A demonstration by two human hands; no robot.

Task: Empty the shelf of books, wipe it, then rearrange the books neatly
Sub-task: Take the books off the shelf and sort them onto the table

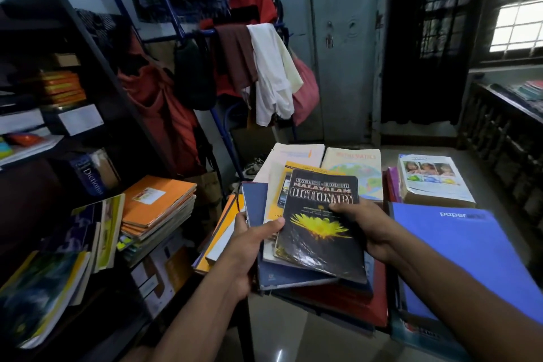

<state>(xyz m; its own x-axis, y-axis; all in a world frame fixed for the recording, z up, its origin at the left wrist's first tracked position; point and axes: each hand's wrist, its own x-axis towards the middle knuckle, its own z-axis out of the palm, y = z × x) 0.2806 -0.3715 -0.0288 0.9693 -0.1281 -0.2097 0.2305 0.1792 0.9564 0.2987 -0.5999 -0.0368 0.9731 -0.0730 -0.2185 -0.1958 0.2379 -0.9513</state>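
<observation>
2 hands, left hand (249, 239) and right hand (365, 225), grip the black dictionary (321, 223)

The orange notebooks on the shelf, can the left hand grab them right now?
Probably not yet. The left hand is gripping a bundle of books with the black dictionary on top. The orange notebooks lie uncovered nearby, so nothing blocks the way once that hand is free.

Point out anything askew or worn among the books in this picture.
The black dictionary, held in both hands, lies skewed atop a fanned, uneven stack and its cover looks creased. On the shelf, the lower-left books lean over instead of standing upright, and the blue dictionary is tilted.
</observation>
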